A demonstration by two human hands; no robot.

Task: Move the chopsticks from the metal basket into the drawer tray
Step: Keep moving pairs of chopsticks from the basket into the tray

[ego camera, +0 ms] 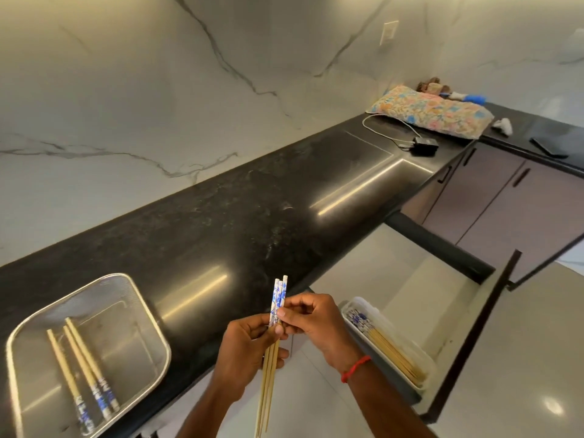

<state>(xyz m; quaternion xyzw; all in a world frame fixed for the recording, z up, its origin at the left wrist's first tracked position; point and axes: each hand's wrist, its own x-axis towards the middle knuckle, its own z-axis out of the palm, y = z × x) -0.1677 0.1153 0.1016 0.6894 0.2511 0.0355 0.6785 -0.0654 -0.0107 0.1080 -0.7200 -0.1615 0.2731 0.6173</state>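
Chopstick bundle (pixel 278 298) held upright near table (pixel 221 216) edge.
Your L hand (pixel 246 346) grips shafts; R hand (pixel 316 324) pinches patterned tops. Three chopsticks (pixel 80 358) in metal basket (pixel 104 287).

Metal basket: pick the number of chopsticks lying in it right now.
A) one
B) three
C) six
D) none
B: three chopsticks lie side by side in the metal basket, their blue-patterned ends nearest the camera. The left hand and right hand hold a separate bundle over the counter edge.
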